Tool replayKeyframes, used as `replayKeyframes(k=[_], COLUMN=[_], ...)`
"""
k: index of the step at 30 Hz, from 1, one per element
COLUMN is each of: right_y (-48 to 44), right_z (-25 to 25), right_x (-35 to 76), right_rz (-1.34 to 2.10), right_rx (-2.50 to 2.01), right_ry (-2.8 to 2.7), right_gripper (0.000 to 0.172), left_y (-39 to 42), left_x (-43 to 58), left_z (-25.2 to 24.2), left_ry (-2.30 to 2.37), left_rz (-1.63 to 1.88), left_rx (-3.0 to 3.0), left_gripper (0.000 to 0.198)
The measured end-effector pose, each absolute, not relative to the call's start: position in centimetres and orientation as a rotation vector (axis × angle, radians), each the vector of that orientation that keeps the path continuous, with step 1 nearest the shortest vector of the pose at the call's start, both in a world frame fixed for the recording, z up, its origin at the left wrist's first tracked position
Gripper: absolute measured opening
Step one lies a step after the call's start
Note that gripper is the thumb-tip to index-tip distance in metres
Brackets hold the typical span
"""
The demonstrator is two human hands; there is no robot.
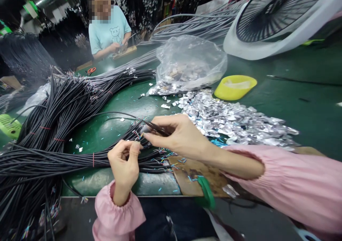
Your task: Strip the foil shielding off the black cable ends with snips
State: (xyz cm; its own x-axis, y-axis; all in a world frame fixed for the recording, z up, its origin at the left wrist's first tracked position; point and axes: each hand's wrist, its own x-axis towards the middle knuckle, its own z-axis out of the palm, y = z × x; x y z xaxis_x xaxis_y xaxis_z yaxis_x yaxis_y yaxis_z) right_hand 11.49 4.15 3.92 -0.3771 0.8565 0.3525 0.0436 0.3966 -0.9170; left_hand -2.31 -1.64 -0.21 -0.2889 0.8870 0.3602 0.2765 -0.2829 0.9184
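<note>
My left hand (pixel 125 164) is closed in a pinch at the fine coloured wires (pixel 138 137) of a cable end. Just to its right, my right hand (pixel 177 136) is closed around a dark, slender tool (pixel 159 128), its exact kind partly hidden by the fingers. A single black cable (pixel 117 113) arches from the left toward the right fingertips. Below both hands lies a tied bundle of black cables (pixel 80 161), with stripped, many-coloured wire ends (pixel 164 155) pointing right.
More black cables (pixel 66 109) heap at left. A foil scrap pile (pixel 227 118), clear plastic bag (pixel 191 61), yellow scoop-like container (pixel 227 93) and fan (pixel 269 16) stand right. A brown board (pixel 197 169) lies at the table edge. A person (pixel 109 31) works across the table.
</note>
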Motion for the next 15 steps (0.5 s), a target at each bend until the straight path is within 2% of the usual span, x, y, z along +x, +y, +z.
replayKeyframes(k=[6,11,13,15], right_y=[4.0,3.6,3.4,3.1], right_z=[3.5,2.6,2.3,2.2], right_x=[11.3,11.5,11.8,12.0], right_rz=[0.985,0.377,0.188,0.152], right_rx=[-0.826,-0.673,-0.531,-0.421], right_ry=[-1.763,-1.858,-1.929,-2.027], right_gripper=[0.015,0.011,0.015,0.022], left_y=[-1.7,-1.7,-1.7,-1.6], left_x=[-2.0,-1.7,-1.7,-1.8], left_z=[0.0,-0.1,0.0,0.0], left_ry=[1.502,1.542,1.546,1.552], left_rz=[1.661,1.686,1.685,1.695], left_rx=[1.471,1.413,1.366,1.324], left_gripper=[0.020,0.021,0.023,0.024])
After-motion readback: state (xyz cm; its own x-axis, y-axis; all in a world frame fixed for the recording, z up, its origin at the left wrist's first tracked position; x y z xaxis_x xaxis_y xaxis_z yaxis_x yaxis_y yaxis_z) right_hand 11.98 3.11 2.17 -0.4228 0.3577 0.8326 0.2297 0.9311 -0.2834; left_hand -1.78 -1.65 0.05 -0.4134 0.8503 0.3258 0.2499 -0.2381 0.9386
